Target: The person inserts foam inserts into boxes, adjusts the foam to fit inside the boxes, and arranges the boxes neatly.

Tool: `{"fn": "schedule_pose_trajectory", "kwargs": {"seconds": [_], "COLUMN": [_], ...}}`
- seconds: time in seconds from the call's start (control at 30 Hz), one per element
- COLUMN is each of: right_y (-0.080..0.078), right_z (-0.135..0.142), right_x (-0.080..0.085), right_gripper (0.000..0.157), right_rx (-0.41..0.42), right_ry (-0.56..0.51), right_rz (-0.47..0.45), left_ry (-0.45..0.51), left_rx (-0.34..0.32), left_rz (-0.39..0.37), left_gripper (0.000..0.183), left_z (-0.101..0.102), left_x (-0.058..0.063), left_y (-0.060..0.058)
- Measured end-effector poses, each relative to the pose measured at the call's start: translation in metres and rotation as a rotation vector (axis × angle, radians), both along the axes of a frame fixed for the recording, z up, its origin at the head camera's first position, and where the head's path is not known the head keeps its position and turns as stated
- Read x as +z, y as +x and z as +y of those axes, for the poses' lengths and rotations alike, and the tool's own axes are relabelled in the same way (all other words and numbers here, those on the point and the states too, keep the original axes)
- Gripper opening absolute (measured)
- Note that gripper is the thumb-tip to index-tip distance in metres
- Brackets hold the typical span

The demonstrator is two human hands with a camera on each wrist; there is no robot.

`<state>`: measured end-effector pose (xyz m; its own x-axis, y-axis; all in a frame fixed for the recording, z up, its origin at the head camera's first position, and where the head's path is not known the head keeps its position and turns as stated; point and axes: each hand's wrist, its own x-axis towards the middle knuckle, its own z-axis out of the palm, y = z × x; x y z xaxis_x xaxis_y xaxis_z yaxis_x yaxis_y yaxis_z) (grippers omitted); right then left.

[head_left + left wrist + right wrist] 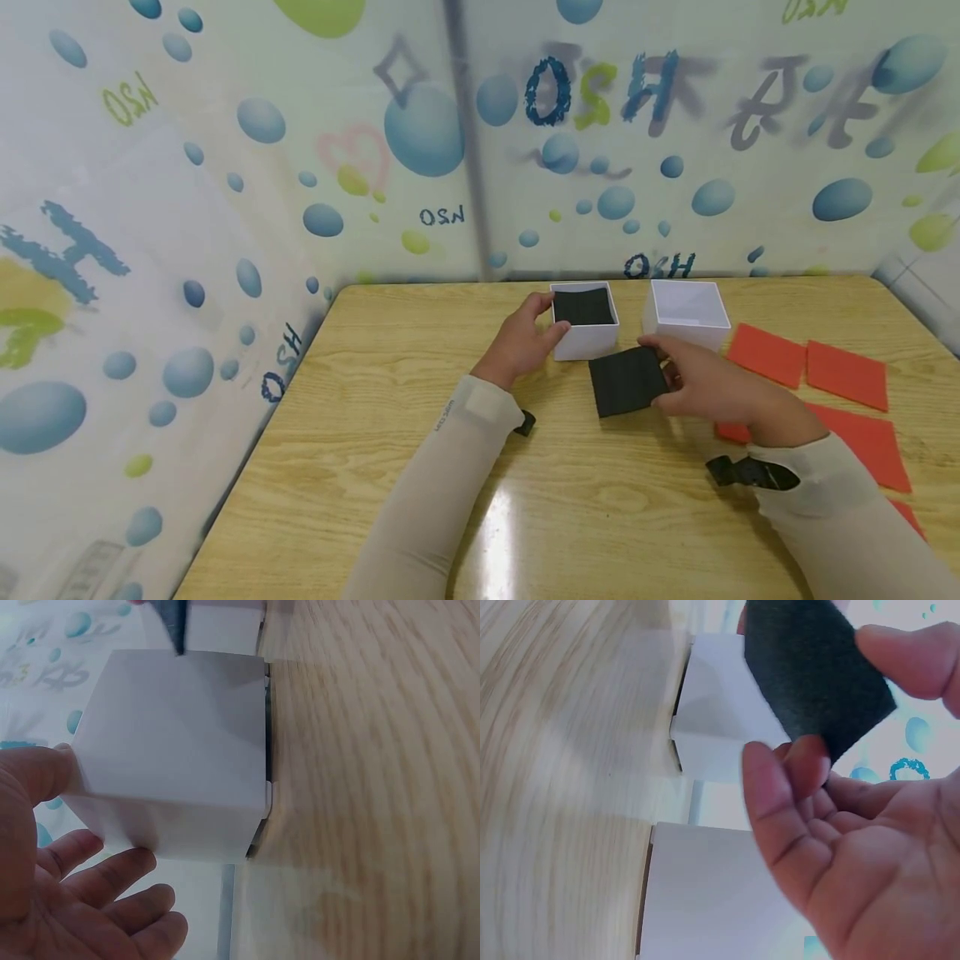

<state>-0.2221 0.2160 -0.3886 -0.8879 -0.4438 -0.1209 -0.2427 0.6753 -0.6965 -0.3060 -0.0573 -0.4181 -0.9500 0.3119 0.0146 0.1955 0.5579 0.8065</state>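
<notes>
From my seat, I have the right hand [705,383] pinching a black square [626,383] by its right edge, thumb against fingers, the other fingers curled in; I judge that this edge grip leaves most of the piece free. The square hangs clear of the table [360,417], just nearer than the left white box [588,348].

My left hand [521,342] is about half spread, thumb at the box's near-left rim and fingertips on its left wall, ring and little fingers loose. I take that as steadying (light card like this would probably slide at a nudge). A black piece [582,307] lies inside that box, so its dark fellow is held on that side.

The right white box [688,300] stands just beyond my right fingers, mouth upward. Red squares [847,373] lie flat to the right, spread out, I suppose, for easy picking.
</notes>
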Motion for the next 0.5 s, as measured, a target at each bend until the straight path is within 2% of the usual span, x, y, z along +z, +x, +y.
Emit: {"fn": "schedule_pose_trajectory", "kwargs": {"seconds": [0.2,0.5], "right_y": [0.0021,0.0006], "right_z": [0.0014,0.0022], "right_x": [0.0037,0.0054], "right_gripper": [0.086,0.088], "right_rx": [0.004,-0.01], "right_ry": [-0.125,-0.236], "right_rz": [0.009,-0.031], "left_ry": [0.008,-0.005], "left_rx": [-0.003,0.001], "left_rz": [0.0,0.002], "left_gripper": [0.065,0.065], "left_z": [-0.0004,-0.0003], "left_x": [-0.0006,0.0011], "left_y": [-0.0002,0.0003]}}
